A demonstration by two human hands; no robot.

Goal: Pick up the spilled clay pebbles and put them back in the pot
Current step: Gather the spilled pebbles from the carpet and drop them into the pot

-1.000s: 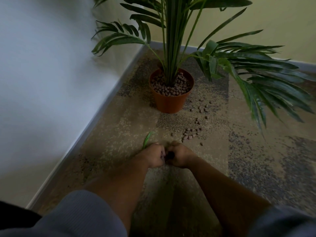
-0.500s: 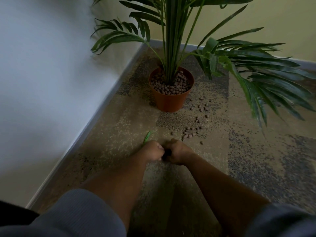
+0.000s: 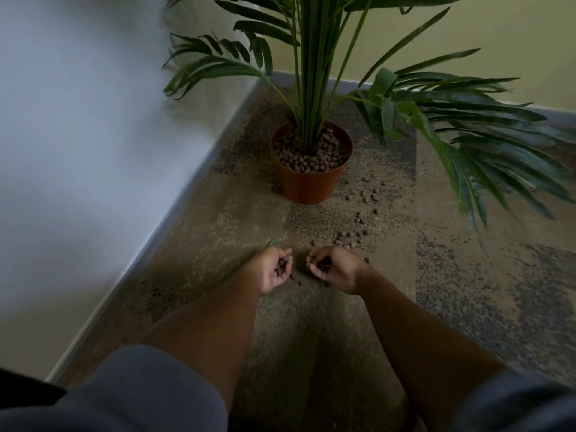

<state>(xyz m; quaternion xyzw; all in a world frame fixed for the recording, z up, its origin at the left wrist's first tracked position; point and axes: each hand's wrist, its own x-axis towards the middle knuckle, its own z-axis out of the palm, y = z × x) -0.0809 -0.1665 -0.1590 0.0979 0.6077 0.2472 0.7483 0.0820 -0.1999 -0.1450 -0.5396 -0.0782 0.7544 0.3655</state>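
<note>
An orange pot [image 3: 311, 185] stands on the carpet with a palm in it and brown clay pebbles heaped inside. Spilled pebbles [image 3: 350, 239] lie scattered on the carpet to the pot's right and in front of it. My left hand [image 3: 274, 269] is turned palm up, fingers curled round a handful of pebbles. My right hand [image 3: 333, 269] is a short way to its right, also cupped round several pebbles. Two or three loose pebbles [image 3: 296, 280] lie on the carpet between the two hands. Both hands are well short of the pot.
A white wall and grey skirting [image 3: 174, 219] run along the left. Long palm fronds [image 3: 486, 145] hang over the carpet at the right, above some of the spilled pebbles. A small green leaf scrap [image 3: 271, 243] lies beside my left hand.
My hands were pressed together knuckles up on the carpet. They have now drawn apart and turned palm up, each with pebbles in it.
</note>
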